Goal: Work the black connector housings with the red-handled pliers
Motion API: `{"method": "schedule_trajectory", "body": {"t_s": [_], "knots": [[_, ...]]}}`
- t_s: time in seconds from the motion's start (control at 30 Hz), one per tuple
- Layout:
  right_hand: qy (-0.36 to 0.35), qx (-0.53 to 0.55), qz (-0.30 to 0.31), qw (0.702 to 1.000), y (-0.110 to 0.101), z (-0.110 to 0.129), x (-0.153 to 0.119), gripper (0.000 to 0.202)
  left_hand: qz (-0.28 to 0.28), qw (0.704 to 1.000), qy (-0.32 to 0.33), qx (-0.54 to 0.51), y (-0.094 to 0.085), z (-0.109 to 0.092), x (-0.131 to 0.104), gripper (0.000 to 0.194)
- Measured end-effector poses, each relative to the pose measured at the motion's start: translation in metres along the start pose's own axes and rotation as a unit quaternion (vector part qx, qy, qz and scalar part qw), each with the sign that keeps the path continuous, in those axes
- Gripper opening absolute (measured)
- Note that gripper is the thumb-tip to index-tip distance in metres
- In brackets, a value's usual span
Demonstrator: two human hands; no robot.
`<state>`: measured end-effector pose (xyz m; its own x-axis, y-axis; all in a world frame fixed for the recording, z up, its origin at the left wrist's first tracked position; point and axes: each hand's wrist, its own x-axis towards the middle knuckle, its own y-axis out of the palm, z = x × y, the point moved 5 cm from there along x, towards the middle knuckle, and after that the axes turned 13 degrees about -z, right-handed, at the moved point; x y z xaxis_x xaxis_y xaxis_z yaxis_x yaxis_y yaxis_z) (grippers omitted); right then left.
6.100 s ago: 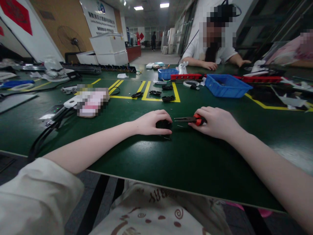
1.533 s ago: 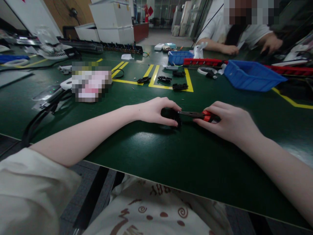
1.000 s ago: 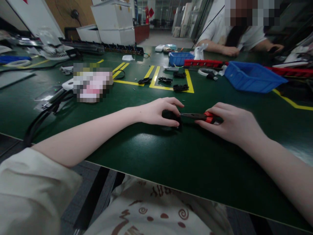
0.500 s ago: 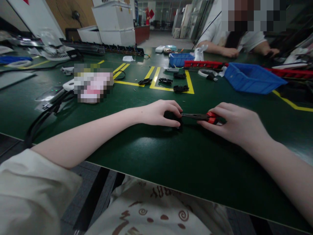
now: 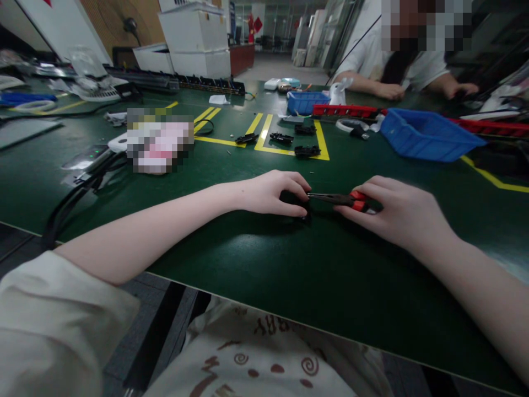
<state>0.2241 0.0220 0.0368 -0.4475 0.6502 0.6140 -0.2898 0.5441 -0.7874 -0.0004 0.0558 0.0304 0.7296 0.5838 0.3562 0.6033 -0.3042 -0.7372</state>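
My right hand (image 5: 397, 209) is closed round the red handles of a pair of needle-nose pliers (image 5: 339, 199), whose thin jaws point left. The jaw tips reach the fingertips of my left hand (image 5: 276, 193). Thumb and fingers of that hand are curled round a small black part (image 5: 305, 217), dark against the table and mostly hidden, so its shape is unclear. Beyond my hands, several similar-looking black parts lie on the green table, among them one black part (image 5: 307, 151) near a yellow tape corner and another (image 5: 281, 138) inside the tape outline.
A blue bin (image 5: 430, 135) stands at the right, with a smaller blue bin (image 5: 308, 102) farther back. Red strips (image 5: 349, 110) run behind them. Black cables (image 5: 93, 184) and a pink blurred item (image 5: 165, 149) lie left. Across the table (image 5: 231, 264) sits another person (image 5: 372, 71).
The view has shifted very slightly. Both my hands and the pliers keep nearly the same pose, and the other person's hand at the far right has moved a little.
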Motion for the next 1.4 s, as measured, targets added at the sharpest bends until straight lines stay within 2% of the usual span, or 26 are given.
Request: {"method": "schedule_trajectory", "body": {"t_s": [0.23,0.37,0.5,0.7,0.83,1.17,1.4], "knots": [[0.029,0.019,0.015,0.999,0.001,-0.003,-0.001,0.042,-0.007,1.0,-0.006,-0.007,-0.001,0.001,0.0,0.035],[0.031,0.024,0.024,0.999,0.002,-0.005,-0.001,0.042,-0.03,0.999,-0.031,-0.021,-0.001,0.003,-0.001,0.048],[0.038,0.033,0.036,0.998,0.003,-0.007,-0.001,0.043,-0.032,0.998,-0.027,-0.048,0.001,0.004,-0.001,0.059],[0.045,0.05,0.052,0.996,0.002,-0.01,-0.001,0.04,-0.036,0.999,0.006,-0.031,0.008,0.004,-0.002,0.053],[0.052,0.054,0.053,0.996,0.002,-0.013,-0.002,0.042,-0.046,0.998,0.022,-0.044,0.013,0.005,-0.002,0.056],[0.048,0.059,0.054,0.996,0.005,-0.013,-0.004,0.049,-0.033,0.997,0.032,-0.062,0.012,0.006,-0.001,0.048],[0.057,0.059,0.056,0.995,0.006,-0.012,-0.003,0.048,-0.039,0.998,0.027,-0.051,0.013,0.008,-0.001,0.064]]}}
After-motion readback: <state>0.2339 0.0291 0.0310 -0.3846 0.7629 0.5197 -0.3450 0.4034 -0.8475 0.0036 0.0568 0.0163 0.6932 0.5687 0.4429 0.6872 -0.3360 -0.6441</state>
